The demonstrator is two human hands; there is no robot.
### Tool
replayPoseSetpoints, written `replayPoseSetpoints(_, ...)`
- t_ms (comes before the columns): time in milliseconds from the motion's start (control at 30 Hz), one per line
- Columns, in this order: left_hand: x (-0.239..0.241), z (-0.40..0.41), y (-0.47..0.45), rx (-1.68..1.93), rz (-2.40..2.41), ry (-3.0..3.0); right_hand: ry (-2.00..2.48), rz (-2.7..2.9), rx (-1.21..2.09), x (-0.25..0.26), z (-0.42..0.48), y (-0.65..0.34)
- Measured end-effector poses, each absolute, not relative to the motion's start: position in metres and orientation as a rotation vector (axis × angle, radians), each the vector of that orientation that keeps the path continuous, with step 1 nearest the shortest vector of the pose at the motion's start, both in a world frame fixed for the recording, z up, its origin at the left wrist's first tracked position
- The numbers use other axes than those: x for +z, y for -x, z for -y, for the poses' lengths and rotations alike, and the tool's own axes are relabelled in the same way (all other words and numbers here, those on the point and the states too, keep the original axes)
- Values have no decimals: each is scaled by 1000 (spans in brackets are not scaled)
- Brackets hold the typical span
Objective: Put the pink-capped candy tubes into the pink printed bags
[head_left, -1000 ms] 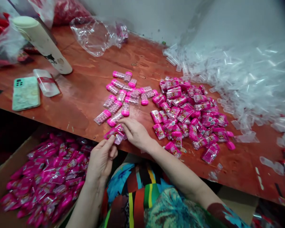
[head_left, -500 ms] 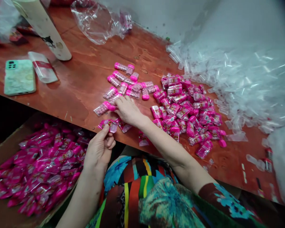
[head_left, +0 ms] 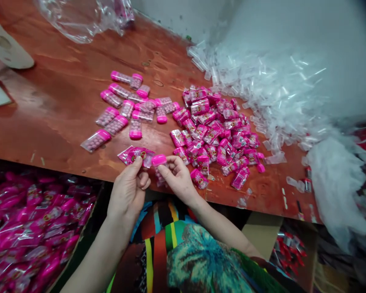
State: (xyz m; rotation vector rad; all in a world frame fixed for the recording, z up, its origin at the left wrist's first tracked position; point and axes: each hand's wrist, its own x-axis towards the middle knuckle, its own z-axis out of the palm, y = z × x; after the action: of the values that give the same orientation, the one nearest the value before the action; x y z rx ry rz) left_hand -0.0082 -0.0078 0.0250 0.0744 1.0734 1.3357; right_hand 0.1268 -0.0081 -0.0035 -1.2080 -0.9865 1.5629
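My left hand pinches a printed pink plastic wrapper with a clear end, close to the table's front edge. Just to its right, my right hand grips a small clear candy bottle with a pink cap on top and pink balls inside. The bottle is beside the wrapper's clear end; whether they touch I cannot tell. Beyond my hands lie several unwrapped candy bottles of the same kind. A heap of pink-wrapped candy bottles rests to the right of them.
Clear plastic sleeves are piled against the wall at the back right. A white plastic bag hangs over the table's right end. Below left, a box holds many pink-wrapped packets. A clear bag lies at the back left.
My right hand has left the group of unwrapped bottles and come back towards my left hand, carrying one bottle. The left hand still holds the wrapper. The view has shifted right.
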Motion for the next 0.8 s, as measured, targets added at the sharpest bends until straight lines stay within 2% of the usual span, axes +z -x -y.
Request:
replayPoseSetpoints(233, 20, 10, -8, 1268, -1074, -187, 1219, 938, 1653, -5, 15, -143)
replayPoseSetpoints(433, 20, 7, -13, 1070, -1049, -329, 1193, 1007, 1684, -13, 18, -155)
replayPoseSetpoints(667, 18, 10, -24, 991, -1091, -413, 1314, 1606, 1046, -13, 20, -170)
replayPoseSetpoints(733, 18, 10, -26, 1027, -1101, -407, 1278, 1555, 1116, -11, 23, -174)
replayPoseSetpoints(800, 17, 11, -27, 1056, -1112, -390, 1192, 1420, 1371, -10, 26, -177)
